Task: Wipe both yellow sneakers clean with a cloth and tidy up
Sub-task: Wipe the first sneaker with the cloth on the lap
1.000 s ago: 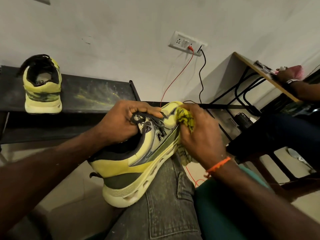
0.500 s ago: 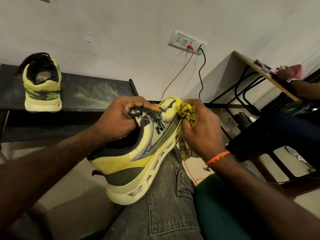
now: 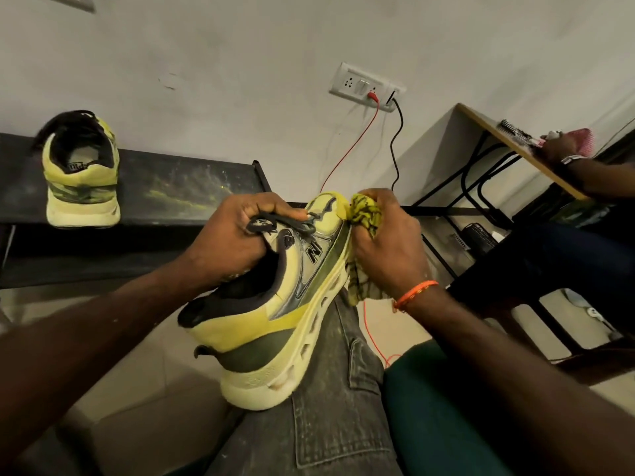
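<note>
A yellow sneaker [image 3: 275, 324] rests heel-down on my jeans-clad thigh, toe pointing away. My left hand [image 3: 233, 242] grips its tongue and dark laces from the left. My right hand [image 3: 385, 249] holds a bunched yellow cloth [image 3: 366, 214] with dark markings and presses it against the toe and right side of the sole. The cloth's lower end hangs below my palm. The second yellow sneaker [image 3: 82, 173] stands heel toward me on a dark bench [image 3: 178, 187] at the left.
A wall socket [image 3: 366, 87] feeds a red cable and a black cable that run down behind the shoe. At the right, another person's arm [image 3: 584, 170] rests on a wooden desk [image 3: 515, 149] with black legs. A green seat [image 3: 439, 407] lies under my right forearm.
My right hand has slid the cloth forward and up to the toe of the sneaker. The shoe has tipped slightly, while my left hand keeps its grip on the laces.
</note>
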